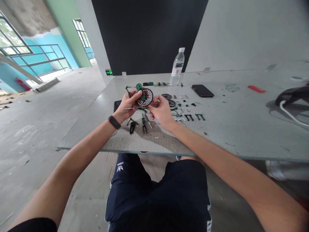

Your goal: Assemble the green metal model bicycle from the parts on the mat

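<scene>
Navy shorts [156,196] fill the space below both hands. On the table [241,129], just nearer than the hands, lies a small fork [144,124]. Held up by the left hand [129,104], thumb against fingers, is a green frame [139,87] with a spoked wheel [146,97]. Curled fingers bring the right hand [163,111] to the wheel's lower edge; what they pinch, I cannot tell. Beyond the right hand stands a bottle [177,67].
</scene>
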Available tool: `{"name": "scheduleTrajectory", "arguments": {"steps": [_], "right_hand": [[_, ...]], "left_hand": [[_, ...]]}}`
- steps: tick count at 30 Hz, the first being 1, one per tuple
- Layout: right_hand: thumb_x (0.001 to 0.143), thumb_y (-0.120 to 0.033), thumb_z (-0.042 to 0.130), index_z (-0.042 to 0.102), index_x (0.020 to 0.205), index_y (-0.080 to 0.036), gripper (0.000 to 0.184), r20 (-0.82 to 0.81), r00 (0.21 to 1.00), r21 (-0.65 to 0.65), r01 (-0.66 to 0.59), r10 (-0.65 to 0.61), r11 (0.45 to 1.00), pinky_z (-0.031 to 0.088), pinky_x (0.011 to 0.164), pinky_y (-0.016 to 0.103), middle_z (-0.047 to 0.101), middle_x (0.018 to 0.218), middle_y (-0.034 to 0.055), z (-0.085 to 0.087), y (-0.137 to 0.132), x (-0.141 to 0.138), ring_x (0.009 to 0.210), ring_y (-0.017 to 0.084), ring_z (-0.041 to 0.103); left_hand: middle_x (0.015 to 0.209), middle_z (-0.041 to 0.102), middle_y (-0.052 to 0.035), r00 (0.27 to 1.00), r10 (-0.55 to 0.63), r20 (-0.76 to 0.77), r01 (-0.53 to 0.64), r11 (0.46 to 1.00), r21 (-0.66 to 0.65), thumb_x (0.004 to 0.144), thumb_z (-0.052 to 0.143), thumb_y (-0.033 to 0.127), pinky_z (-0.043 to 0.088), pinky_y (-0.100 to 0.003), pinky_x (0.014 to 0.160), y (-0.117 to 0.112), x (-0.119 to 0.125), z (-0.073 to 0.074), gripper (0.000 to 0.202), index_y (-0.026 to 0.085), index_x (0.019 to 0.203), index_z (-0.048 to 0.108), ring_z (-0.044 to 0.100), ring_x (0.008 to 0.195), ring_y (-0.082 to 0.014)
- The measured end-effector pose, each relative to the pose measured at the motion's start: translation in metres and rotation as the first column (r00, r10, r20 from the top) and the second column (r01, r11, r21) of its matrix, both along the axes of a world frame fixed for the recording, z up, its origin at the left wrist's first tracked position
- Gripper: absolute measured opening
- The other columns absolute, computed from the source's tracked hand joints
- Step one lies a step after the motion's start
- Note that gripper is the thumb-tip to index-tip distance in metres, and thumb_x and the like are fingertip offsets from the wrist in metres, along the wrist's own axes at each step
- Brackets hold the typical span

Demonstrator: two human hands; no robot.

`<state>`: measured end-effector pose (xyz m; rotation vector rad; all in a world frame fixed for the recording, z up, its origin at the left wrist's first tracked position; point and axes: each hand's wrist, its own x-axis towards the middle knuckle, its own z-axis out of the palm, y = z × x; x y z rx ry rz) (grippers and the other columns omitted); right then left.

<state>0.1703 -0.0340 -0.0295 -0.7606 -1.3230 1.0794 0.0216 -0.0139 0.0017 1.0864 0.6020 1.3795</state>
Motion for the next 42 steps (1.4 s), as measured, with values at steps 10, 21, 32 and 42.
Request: {"name": "scheduleTrajectory", "arguments": {"steps": [10,21,32,42], "right_hand": [[0.071,-0.033,0.084,0.036,0.079,-0.028,0.049,0.001,1.000,0.019,0.005,-0.005,1.000,0.038,0.030,0.024,0.048,0.057,-0.0115,-0.002,-0.001,-0.001,0.037,0.007,0.043],[0.070,-0.026,0.082,0.035,0.079,-0.027,0.048,-0.011,1.000,-0.004,-0.013,0.013,1.000,0.035,0.032,0.022,0.043,0.056,-0.0131,0.006,-0.007,0.001,0.036,0.005,0.041],[0.079,-0.031,0.078,0.032,0.082,-0.028,0.045,0.091,0.996,0.072,-0.004,-0.003,0.997,0.038,0.035,0.025,0.063,0.068,-0.0066,0.009,-0.013,0.004,0.039,0.006,0.041],[0.075,-0.030,0.081,0.034,0.081,-0.027,0.048,0.077,0.995,0.082,0.057,-0.063,0.995,0.040,0.038,0.023,0.065,0.071,-0.0034,0.013,-0.020,-0.001,0.048,0.008,0.050]], "left_hand": [[0.080,0.071,-0.0008,0.999,0.031,-0.040,-0.031,0.999,0.012,0.080,0.083,0.024,0.024,-0.014,0.034,0.003,-0.003,-0.003,0.019,0.016,0.095,0.075,0.054,0.051,-0.0025],[0.082,0.072,-0.0011,0.998,0.054,-0.007,-0.053,0.993,0.101,0.071,0.090,0.032,0.033,-0.013,0.038,0.010,-0.006,-0.007,0.032,0.016,0.095,0.075,0.061,0.061,-0.0047],[0.081,0.071,-0.0007,0.989,0.147,-0.005,-0.146,0.984,0.100,0.073,0.089,0.033,0.041,-0.016,0.046,0.011,-0.005,-0.007,0.028,0.017,0.090,0.073,0.062,0.062,-0.0063],[0.088,0.074,-0.0014,0.987,0.153,0.045,-0.158,0.979,0.127,0.070,0.090,0.032,0.052,-0.017,0.065,0.012,-0.004,-0.007,0.031,0.016,0.090,0.072,0.068,0.076,-0.0088]]}}
